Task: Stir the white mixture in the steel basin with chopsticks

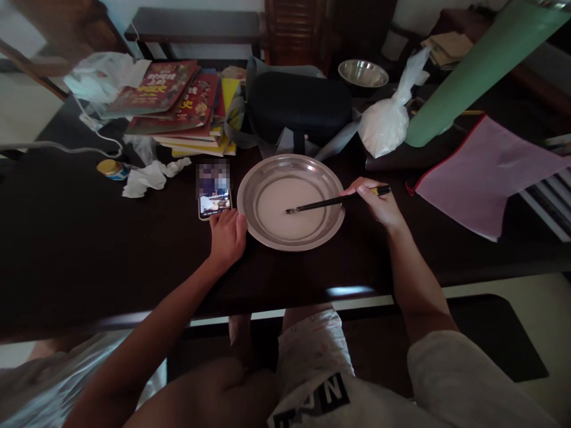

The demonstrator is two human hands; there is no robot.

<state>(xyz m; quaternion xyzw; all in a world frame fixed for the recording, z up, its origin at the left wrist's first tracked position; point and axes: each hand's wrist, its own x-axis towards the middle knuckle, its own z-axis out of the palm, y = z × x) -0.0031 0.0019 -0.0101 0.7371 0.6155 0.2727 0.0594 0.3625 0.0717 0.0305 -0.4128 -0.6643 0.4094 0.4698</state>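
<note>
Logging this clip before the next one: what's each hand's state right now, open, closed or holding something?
Left hand: beside the phone and metal bowl; its grip cannot be told.
Right hand: closed, holding black chopsticks.

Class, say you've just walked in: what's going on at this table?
A person's right hand holds black chopsticks, tips at the whitish liquid in a metal basin. The left hand is by the basin's near left rim, fingers close to a lit phone. A knotted bag stands beyond, to the right.
</note>
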